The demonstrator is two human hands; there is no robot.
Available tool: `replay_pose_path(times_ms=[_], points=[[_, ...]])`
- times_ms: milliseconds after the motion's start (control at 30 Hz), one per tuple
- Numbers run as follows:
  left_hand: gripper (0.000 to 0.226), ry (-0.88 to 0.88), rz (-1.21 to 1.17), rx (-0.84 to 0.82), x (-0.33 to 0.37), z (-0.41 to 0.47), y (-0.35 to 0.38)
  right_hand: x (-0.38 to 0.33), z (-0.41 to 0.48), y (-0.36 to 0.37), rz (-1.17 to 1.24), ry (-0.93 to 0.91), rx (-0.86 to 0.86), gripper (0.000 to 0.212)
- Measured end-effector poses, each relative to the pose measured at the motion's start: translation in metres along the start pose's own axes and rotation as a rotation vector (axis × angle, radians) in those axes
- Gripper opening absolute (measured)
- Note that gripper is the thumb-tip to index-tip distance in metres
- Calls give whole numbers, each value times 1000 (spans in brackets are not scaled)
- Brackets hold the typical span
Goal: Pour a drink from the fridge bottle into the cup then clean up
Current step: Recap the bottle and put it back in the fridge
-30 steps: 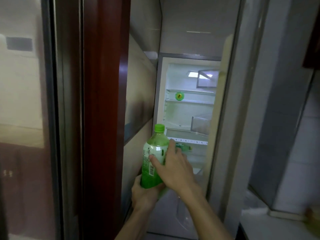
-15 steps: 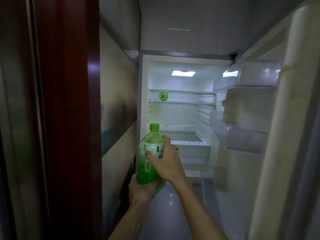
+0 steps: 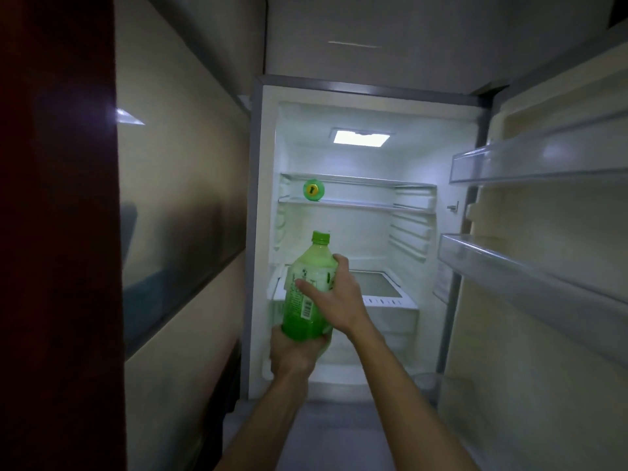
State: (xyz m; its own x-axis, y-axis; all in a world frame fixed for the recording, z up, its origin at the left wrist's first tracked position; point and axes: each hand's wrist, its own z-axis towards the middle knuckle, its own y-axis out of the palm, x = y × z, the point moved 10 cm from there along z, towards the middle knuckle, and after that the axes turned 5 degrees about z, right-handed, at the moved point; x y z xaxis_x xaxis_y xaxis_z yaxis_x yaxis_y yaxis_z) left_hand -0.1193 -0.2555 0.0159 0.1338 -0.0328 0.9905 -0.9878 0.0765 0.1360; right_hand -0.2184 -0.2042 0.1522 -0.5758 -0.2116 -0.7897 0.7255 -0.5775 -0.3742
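Holding bottle (image 3: 307,294), green liquid, apparently half-full, both hands.

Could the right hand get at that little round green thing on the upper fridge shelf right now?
Probably not at once: the right hand is wrapped around the green bottle. The fridge door stands open and nothing blocks the round green thing.

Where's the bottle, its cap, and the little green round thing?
bottle (image 3: 300,302): head view, on its label.
cap (image 3: 320,237): head view, its side.
green round thing (image 3: 313,189): head view, its yellow centre.
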Motion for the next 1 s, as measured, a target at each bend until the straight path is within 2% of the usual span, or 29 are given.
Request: replay_pose_path(times_ms=[100,267,400,533,667,1000], points=[[89,17,58,-6,-1,27,20,14,28,-1,1,-3,-12,89],[67,99,185,29,10,73,40,33,80,4,40,-5,-22,91],[69,127,212,84,21,110,47,41,120,11,69,-30,-33,77],[75,144,315,96,28,150,55,50,156,21,65,-67,-24,80],[70,139,436,141,27,184,60,65,190,32,49,-77,-21,80],[79,224,508,211,35,262,82,114,269,51,53,-46,55,77]])
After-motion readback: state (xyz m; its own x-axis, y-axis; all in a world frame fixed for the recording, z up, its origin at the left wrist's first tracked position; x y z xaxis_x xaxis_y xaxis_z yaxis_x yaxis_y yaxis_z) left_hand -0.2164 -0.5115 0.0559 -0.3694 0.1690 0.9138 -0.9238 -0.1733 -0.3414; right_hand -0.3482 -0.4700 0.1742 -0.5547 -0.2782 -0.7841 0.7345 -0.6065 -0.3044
